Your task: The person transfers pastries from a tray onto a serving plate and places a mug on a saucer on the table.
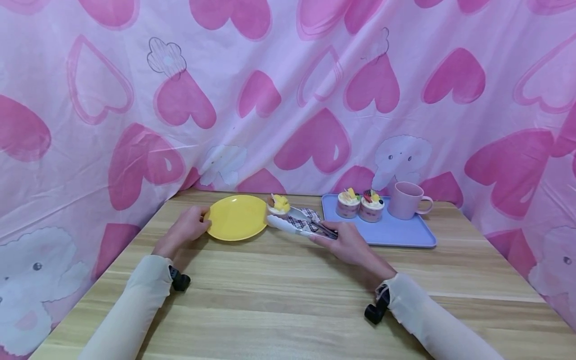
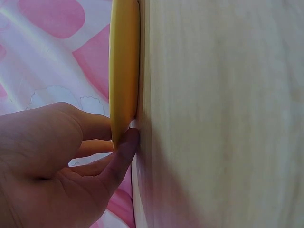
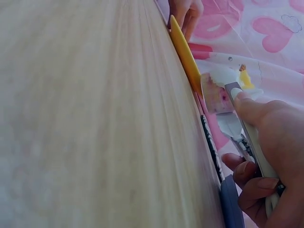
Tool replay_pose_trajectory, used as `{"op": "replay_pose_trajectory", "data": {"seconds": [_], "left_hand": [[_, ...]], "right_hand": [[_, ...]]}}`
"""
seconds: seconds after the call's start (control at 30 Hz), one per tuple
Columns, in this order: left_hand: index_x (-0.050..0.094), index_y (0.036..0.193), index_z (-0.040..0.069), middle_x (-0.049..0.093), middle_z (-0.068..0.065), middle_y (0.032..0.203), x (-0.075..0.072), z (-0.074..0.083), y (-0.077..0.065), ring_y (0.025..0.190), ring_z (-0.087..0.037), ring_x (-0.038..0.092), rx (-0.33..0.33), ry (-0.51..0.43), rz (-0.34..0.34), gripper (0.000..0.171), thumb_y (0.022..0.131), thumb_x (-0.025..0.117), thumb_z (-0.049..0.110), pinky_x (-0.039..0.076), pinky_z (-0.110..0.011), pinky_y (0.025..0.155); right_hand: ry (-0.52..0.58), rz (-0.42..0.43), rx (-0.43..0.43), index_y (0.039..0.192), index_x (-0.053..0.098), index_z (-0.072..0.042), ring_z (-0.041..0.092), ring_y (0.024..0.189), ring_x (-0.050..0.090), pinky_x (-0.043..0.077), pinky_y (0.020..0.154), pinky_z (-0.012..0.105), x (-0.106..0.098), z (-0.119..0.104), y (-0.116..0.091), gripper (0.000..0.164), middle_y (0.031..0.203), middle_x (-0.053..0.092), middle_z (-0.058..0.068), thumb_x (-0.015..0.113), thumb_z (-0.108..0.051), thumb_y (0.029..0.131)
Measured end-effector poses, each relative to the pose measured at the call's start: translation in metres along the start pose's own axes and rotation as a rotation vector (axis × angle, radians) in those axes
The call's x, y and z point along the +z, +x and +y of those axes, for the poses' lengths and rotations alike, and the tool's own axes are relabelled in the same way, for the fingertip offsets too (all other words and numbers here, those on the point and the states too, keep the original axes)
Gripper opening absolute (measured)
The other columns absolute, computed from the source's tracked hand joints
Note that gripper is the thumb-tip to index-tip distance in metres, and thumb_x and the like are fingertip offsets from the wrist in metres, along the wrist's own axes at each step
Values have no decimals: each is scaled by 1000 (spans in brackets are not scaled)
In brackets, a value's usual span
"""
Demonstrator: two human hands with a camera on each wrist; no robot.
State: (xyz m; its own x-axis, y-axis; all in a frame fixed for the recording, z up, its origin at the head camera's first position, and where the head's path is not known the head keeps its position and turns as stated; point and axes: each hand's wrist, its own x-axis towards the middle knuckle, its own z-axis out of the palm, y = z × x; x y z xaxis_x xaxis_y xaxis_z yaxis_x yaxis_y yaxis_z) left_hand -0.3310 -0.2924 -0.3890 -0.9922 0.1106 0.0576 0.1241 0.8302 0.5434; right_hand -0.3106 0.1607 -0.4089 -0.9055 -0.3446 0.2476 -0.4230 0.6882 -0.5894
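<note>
Left hand [image 1: 186,226] pinches the yellow plate [image 1: 236,217] by its rim; right hand [image 1: 348,242] grips tongs [image 3: 251,135] about a fruit-topped dessert cup [image 1: 279,204] at plate's right edge, lower part hidden by tongs, plate contact unclear.

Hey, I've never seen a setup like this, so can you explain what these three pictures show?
There's no robot here, just someone's two bare hands at work. The widest picture comes from a camera on the person's head, looking forward and down. The other two come from small cameras, one on each wrist, so the table looks tipped sideways there.

The left hand grips the rim of a yellow plate on the table. The right hand holds tongs, which pinch a dessert cup at the plate's right edge. A checked mat lies below the tongs. To the right, a blue tray bears two more cups and a pink mug.
</note>
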Motion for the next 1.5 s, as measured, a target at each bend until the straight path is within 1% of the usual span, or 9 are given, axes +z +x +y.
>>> {"op": "replay_pose_trajectory", "data": {"seconds": [0.2, 0.33, 0.57, 0.8, 1.03, 1.27, 1.5], "left_hand": [[56, 90, 3, 59, -13, 92, -1, 0, 2, 89, -25, 60, 5, 8, 1, 13, 102, 62, 4, 50, -30, 78], [55, 90, 2, 58, -13, 90, 0, -1, 2, 88, -26, 59, 3, 6, -1, 14, 102, 62, 4, 49, -31, 77], [54, 89, 3, 57, -12, 89, 0, 0, 1, 88, -26, 59, 7, 4, -4, 15, 102, 62, 4, 48, -31, 77], [54, 89, 3, 57, -11, 88, 0, 0, 2, 87, -26, 59, 8, 8, -2, 15, 101, 62, 4, 48, -31, 77], [54, 88, 3, 57, -11, 88, 1, -1, 3, 88, -26, 59, -1, 15, 2, 16, 101, 62, 4, 49, -31, 78], [56, 92, 2, 61, -14, 96, 1, 3, 2, 94, -28, 61, -10, -1, -15, 13, 103, 62, 5, 52, -32, 82], [55, 90, 3, 63, -15, 97, 1, -1, 3, 95, -29, 62, 7, 0, 5, 14, 102, 63, 4, 55, -33, 84]], "right_hand": [[4, -1, 2, 145, 69, -8, 18, 94, 64, 51, 78, 31, 1, -2, 2, 71, 124, 78, 9, 79, -57, 95], [-2, -3, 5, 147, 67, -7, 19, 91, 63, 50, 73, 29, 1, -3, 3, 73, 123, 77, 10, 78, -57, 95], [-7, -8, 21, 149, 65, -9, 19, 88, 61, 45, 67, 27, 4, -7, 6, 76, 119, 75, 10, 78, -60, 94], [-20, 0, 14, 148, 66, -7, 19, 93, 62, 49, 74, 28, 7, -12, 9, 75, 121, 77, 10, 78, -59, 95], [-28, 5, 32, 148, 67, -10, 19, 88, 60, 49, 71, 29, 12, -20, 14, 74, 111, 75, 7, 78, -60, 94], [-23, 26, 23, 150, 66, -12, 19, 81, 58, 47, 64, 29, 20, -21, 21, 75, 101, 73, 7, 78, -61, 94], [-24, 45, 2, 148, 68, -14, 19, 80, 59, 48, 65, 30, 25, -24, 29, 72, 101, 74, 8, 78, -61, 94]]}}
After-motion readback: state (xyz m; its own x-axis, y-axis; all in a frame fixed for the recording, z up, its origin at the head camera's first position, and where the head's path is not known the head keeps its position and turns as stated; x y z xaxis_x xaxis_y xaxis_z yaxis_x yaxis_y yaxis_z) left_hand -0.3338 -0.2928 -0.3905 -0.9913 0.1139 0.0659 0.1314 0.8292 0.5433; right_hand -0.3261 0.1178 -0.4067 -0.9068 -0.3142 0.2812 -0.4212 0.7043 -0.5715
